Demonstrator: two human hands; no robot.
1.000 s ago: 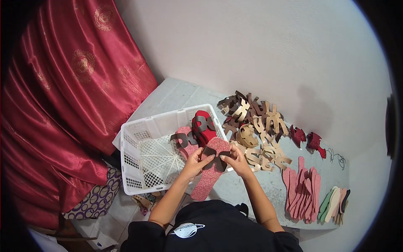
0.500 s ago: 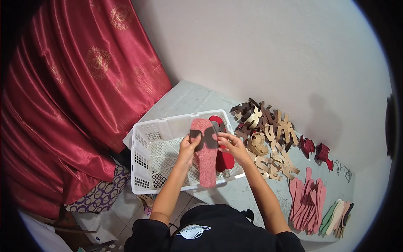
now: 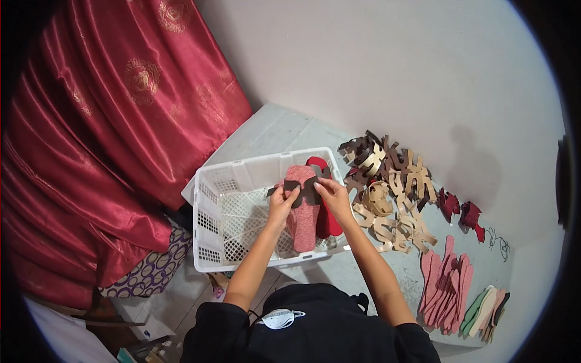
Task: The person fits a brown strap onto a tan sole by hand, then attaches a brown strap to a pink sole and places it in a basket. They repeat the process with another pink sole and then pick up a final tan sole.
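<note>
A pink speckled shoe sole is over the right half of a white plastic basket. Across its upper part lies a dark brown sandal upper with cut-out arms. My left hand is closed on the left side of this upper, thumb on top; its fingers beneath are partly hidden. On the opposite side my right hand pinches the upper's right edge. Just right of the sole, inside the basket, is a red sole with a dark piece on it, partly covered by my right hand.
Beige and brown cut uppers are heaped on the grey table, with dark red pieces beside them. Pink soles and a row of green, cream and black strips lie nearer. A red curtain hangs at left.
The pink sole with its upper has shifted slightly right and looks lower toward the basket. My right hand's fingers, spread before, have closed on the upper's edge. The view has moved a little.
</note>
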